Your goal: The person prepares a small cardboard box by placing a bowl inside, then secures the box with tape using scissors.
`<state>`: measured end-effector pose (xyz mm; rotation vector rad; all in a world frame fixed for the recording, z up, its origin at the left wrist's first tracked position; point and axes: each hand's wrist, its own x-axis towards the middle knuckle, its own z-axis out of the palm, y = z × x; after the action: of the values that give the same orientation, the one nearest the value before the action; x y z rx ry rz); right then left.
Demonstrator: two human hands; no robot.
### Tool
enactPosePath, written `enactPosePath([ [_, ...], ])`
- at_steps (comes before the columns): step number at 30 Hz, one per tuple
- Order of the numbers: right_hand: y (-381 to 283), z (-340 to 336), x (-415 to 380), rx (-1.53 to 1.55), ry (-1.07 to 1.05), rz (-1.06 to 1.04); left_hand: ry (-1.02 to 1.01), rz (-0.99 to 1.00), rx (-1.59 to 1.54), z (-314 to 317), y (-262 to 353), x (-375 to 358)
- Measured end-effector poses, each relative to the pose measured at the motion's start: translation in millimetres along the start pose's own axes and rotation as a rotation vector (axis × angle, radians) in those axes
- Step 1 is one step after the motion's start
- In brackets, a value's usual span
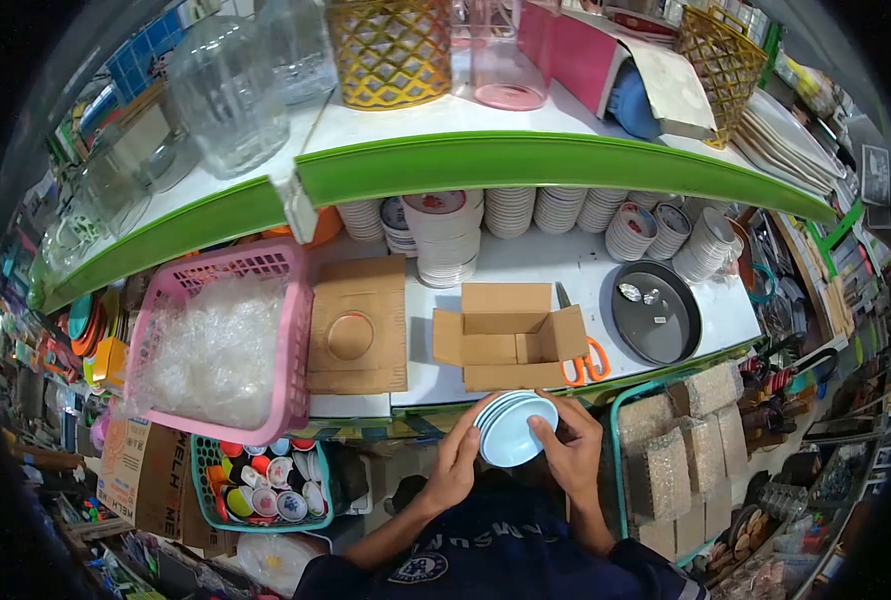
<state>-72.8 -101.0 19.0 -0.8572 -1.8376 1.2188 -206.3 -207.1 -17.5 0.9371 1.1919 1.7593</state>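
Observation:
A small nested stack of light blue bowls [513, 436] is held between my two hands, in front of the shelf edge. My left hand [454, 462] grips the stack's left side, and my right hand [572, 445] holds its right side with the thumb inside the front bowl. Just beyond the bowls, an open cardboard box [511, 376] stands on the white shelf with its flaps spread; no items show inside. Orange-handled scissors [587, 362] lie beside the box's right side.
Left of the box are a flat cardboard piece [386, 330] and a pink basket [297, 340] of clear plastic wrap. A black round pan [656, 335] lies right. Below are teal crates [618, 440] of wrapped packages and cups [291, 506]. A green-edged shelf [526, 160] overhangs.

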Motion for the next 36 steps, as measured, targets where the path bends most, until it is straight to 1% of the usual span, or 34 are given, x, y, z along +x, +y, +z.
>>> enactPosePath([
  [1,-1.6,-2.4,0.1,0.002,0.013,0.023,-0.007,-0.004,-0.001,4.2,2.6,0.3],
  [3,-3.3,-6.7,-0.6,-0.007,0.031,0.032,0.069,-0.092,0.031,10.6,7.5,-0.1],
  [4,-3.0,-7.6,-0.5,-0.012,0.04,0.034,0.064,-0.096,0.034,12.6,7.1,0.0],
  [6,-0.1,-7.8,-1.4,-0.002,0.059,0.032,0.118,-0.125,0.052,15.6,5.4,-1.9],
  [9,4.8,-6.8,-3.4,-0.004,0.087,0.018,0.165,-0.075,-0.019,16.5,-7.6,-4.4],
  [13,4.6,-6.8,-1.9,-0.004,0.115,0.013,0.193,-0.061,-0.007,17.9,-6.8,-1.4],
  [15,9.9,-8.2,-1.3,0.027,0.114,0.016,0.231,-0.005,-0.036,16.0,-15.6,-1.2],
  [16,12.4,-8.1,-1.4,0.06,0.11,0.019,0.229,-0.006,-0.039,15.8,-14.6,-0.9],
  [17,13.0,-6.7,-1.4,0.058,0.111,0.018,0.208,-0.04,-0.116,15.3,-12.1,-0.2],
  [18,13.1,-4.7,-1.7,0.227,0.112,0.097,0.186,-0.075,-0.192,14.3,-9.0,0.6],
  [19,13.1,-3.5,-2.7,0.394,0.111,0.178,0.186,-0.079,-0.195,13.6,-6.8,0.8],
  [21,18.0,-4.7,-1.0,0.426,0.099,0.165,0.152,-0.125,-0.328,12.1,-2.2,4.1],
  [23,21.5,-4.9,-0.1,0.46,0.084,0.154,0.145,-0.131,-0.367,10.4,3.2,6.8],
  [25,22.2,-3.8,-0.5,0.666,0.09,0.186,0.14,-0.139,-0.407,8.2,8.9,7.5],
  [26,21.0,-3.5,-1.1,0.662,0.093,0.189,0.137,-0.136,-0.414,6.9,11.8,7.3],
  [28,17.8,-4.0,-2.1,0.823,0.137,0.213,0.129,-0.139,-0.427,4.5,16.8,6.3],
  [30,8.0,-6.3,-2.8,0.836,0.145,0.241,0.159,-0.147,-0.53,1.5,21.2,5.9],
  [32,0.0,-5.8,-3.0,0.913,0.206,0.316,0.143,-0.159,-0.497,-2.7,26.5,6.7],
  [34,-2.1,-3.4,-4.4,0.892,0.248,0.33,0.008,-0.146,-0.606,-8.7,33.5,10.5],
  [36,2.0,-2.4,-7.2,0.899,0.262,0.331,-0.017,-0.134,-0.614,-10.7,39.7,15.9],
])
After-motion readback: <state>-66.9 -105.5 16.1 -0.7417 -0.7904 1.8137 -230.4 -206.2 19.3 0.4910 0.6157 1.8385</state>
